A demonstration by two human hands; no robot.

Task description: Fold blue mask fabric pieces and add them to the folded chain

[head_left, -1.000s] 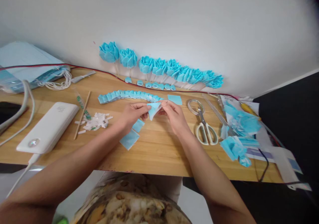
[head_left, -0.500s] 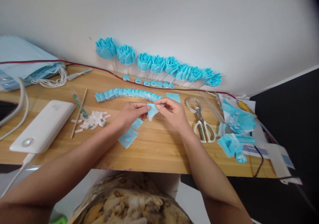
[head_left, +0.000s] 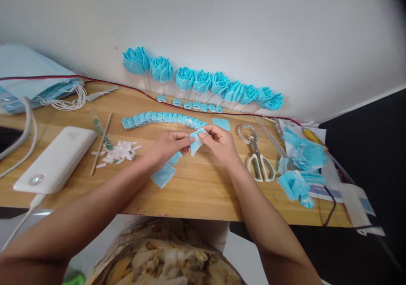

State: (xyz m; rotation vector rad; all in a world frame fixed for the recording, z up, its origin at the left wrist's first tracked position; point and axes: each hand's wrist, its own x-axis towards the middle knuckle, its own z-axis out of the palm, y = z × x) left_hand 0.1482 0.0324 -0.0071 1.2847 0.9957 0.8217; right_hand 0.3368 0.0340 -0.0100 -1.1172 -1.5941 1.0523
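Note:
Between my hands, above the wooden table, is a small light-blue piece of fabric [head_left: 197, 143], partly folded. My left hand [head_left: 174, 144] pinches its left edge with thumb and fingers. On the opposite side my right hand [head_left: 218, 143] grips the upper right part, its thumb pressed on the face. Loose blue squares [head_left: 163, 175] lie on the table just below my left hand. A curved row of folded blue petals [head_left: 158, 118] stretches behind my hands, and another flat blue square [head_left: 221, 124] rests past my right hand.
Blue fabric flowers [head_left: 203, 81] on sticks lean along the wall. Scissors [head_left: 260, 164] and a tape roll [head_left: 248, 133] lie right, near blue scraps [head_left: 304, 154]. At left are a white power bank [head_left: 55, 160], a wooden stick [head_left: 101, 143] and white paper bits [head_left: 120, 152].
The fabric piece has turned and spread a little, showing more of its surface. My right thumb has shifted onto its face; both hands keep hold.

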